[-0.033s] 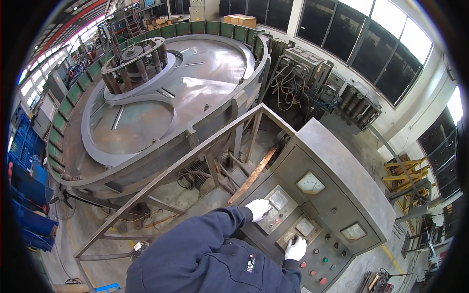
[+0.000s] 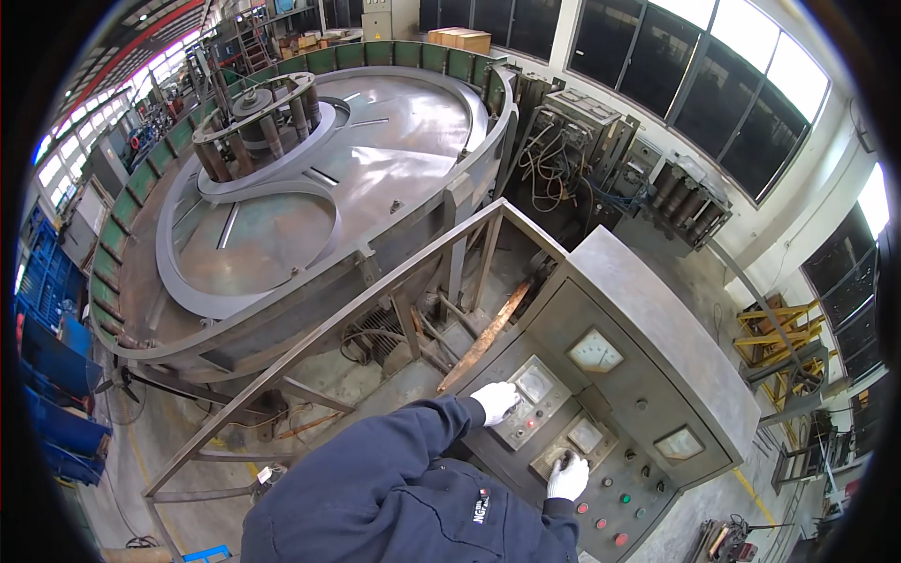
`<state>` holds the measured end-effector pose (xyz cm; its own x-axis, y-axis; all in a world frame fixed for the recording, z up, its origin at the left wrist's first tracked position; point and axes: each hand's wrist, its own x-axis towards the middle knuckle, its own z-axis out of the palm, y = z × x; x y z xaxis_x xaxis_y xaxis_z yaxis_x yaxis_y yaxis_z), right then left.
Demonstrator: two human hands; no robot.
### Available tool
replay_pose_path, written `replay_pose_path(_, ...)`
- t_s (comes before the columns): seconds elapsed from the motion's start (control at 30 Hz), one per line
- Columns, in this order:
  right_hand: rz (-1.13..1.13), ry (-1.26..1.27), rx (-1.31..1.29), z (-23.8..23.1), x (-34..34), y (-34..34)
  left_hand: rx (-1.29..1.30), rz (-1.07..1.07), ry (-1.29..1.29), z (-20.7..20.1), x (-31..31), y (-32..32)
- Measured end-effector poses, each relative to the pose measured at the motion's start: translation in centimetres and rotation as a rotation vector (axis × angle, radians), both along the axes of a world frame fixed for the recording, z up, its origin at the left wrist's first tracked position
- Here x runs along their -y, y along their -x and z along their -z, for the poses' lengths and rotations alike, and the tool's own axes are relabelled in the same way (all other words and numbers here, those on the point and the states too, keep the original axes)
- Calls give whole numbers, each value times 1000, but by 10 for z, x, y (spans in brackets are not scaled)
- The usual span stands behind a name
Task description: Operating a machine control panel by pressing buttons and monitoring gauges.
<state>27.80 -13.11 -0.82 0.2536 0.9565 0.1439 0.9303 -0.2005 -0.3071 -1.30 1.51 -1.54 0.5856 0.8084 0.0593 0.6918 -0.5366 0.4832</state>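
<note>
My left hand (image 2: 496,403), in a white glove, rests at the left meter panel (image 2: 527,430) of a grey control console. Its fingers are drawn together at the panel's edge, and they hide what they grip. My right hand (image 2: 567,479), also white-gloved, is closed around a dark knob (image 2: 560,463) on the lower right meter panel (image 2: 591,439). Each panel carries a small dial gauge. A red lamp (image 2: 530,423) glows on the left panel. Right of my right hand are several push buttons, among them a green button (image 2: 625,499) and a red button (image 2: 620,540).
A metal railing (image 2: 347,328) runs left of the console (image 2: 657,328), with a wooden stick (image 2: 486,336) leaning behind it. Beyond stands a large round machine (image 2: 394,178) with a flat metal disc and green rim. Cabled equipment (image 2: 572,131) and a yellow frame (image 2: 774,338) stand at right.
</note>
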Motion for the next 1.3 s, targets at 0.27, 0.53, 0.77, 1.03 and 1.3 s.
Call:
replay_pose_path(0.27,19,41,-11,4,0,-1,4,12,-15,-5,1,2)
replay_pose_path(0.53,11,23,-7,9,0,-4,-21,24,-12,-5,0,1)
replay_pose_path(0.77,18,27,2,8,0,-3,-3,29,-35,-1,-1,1)
replay_pose_path(1.03,19,23,12,9,-1,-3,-22,21,23,0,-2,0)
replay_pose_path(1.3,9,5,0,10,-3,-4,5,2,3,4,-2,1)
